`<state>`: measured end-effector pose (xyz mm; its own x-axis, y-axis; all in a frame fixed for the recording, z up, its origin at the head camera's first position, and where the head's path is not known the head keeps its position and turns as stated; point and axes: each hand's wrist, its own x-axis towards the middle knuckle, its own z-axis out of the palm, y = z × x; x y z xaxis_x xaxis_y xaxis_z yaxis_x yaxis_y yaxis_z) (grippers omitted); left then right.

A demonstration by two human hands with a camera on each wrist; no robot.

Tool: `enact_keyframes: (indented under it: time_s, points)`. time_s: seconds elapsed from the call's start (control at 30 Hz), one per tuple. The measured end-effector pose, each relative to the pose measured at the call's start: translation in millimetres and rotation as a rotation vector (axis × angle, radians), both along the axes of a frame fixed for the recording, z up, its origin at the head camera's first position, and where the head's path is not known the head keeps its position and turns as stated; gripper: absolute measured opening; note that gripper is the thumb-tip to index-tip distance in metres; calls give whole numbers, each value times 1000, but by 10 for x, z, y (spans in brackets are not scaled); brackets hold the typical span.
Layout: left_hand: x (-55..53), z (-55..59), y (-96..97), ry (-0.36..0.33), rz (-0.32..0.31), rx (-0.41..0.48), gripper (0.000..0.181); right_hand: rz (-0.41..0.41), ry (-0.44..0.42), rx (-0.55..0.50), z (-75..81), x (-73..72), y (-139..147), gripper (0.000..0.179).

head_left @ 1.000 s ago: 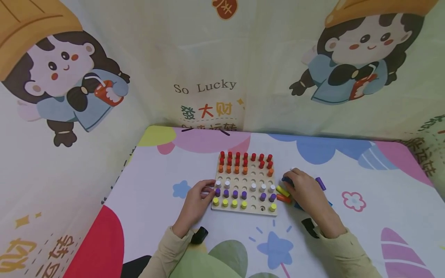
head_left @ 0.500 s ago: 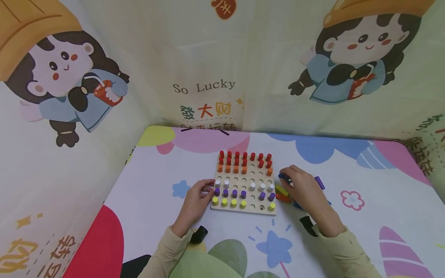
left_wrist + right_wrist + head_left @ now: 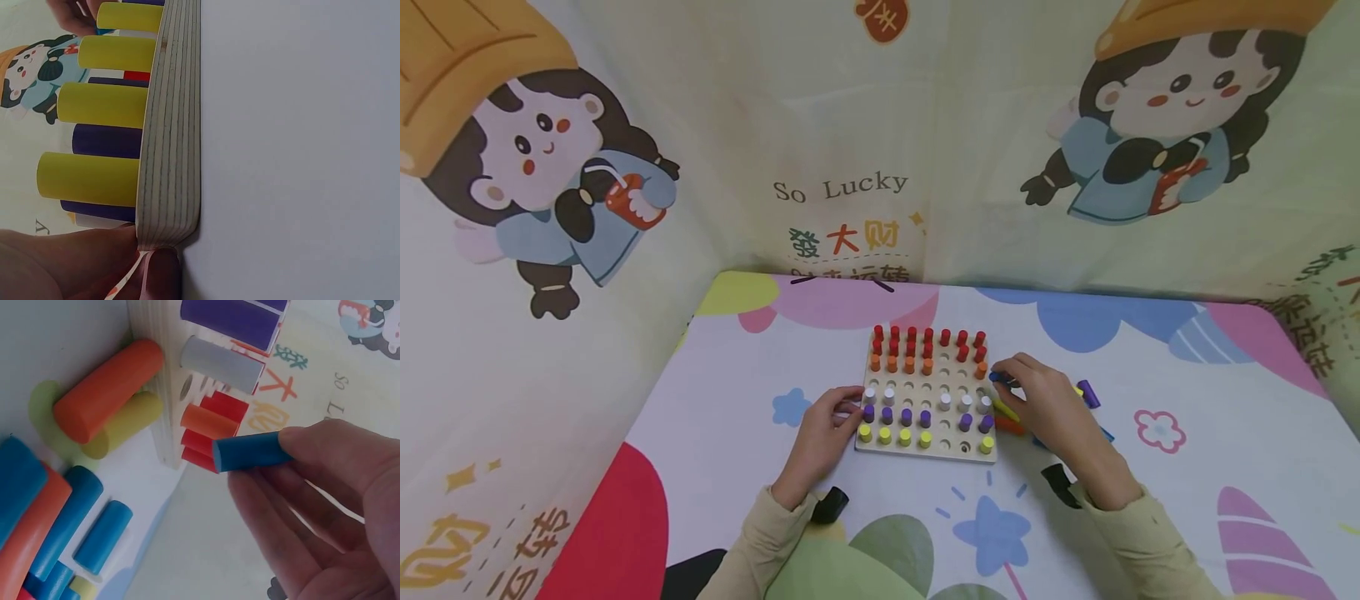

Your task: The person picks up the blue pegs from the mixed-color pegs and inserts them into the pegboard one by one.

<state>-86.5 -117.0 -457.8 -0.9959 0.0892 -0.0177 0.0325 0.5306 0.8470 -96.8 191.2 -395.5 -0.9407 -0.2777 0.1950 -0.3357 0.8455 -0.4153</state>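
A square wooden pegboard (image 3: 925, 455) lies on the table, with rows of red, orange, white, purple and yellow pegs upright in its holes. Some holes are bare, including a row between the orange and white pegs. My left hand (image 3: 820, 442) rests at the board's left edge, its fingertips touching the side. In the left wrist view the fingers meet the board's corner, below the yellow pegs (image 3: 87, 178). Beyond the board's right edge my right hand (image 3: 1052, 408) pinches a blue peg (image 3: 250, 451) between thumb and fingers. The peg is apart from the board, tilted nearly sideways.
Loose pegs lie right of the board, partly under my right hand: an orange peg (image 3: 109, 390), a yellow peg (image 3: 125, 425) and several blue ones. A purple peg (image 3: 1088, 393) lies farther right. A printed cloth wall (image 3: 977, 167) stands behind the table.
My right hand has moved left toward the board with the blue peg, leaving the loose pegs. My left hand has stayed at the board's edge.
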Motion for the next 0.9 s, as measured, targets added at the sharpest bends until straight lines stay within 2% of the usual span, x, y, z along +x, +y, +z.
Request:
enact_keyframes:
  time_s: [0.47,0.9]
  points:
    - [13,17,-3,27,-12,5,36,97,94,-21,31,-17,-107,26]
    - [-3,-1,-10,28,-6,-11,35,136,51,-50,49,-73,-202,25]
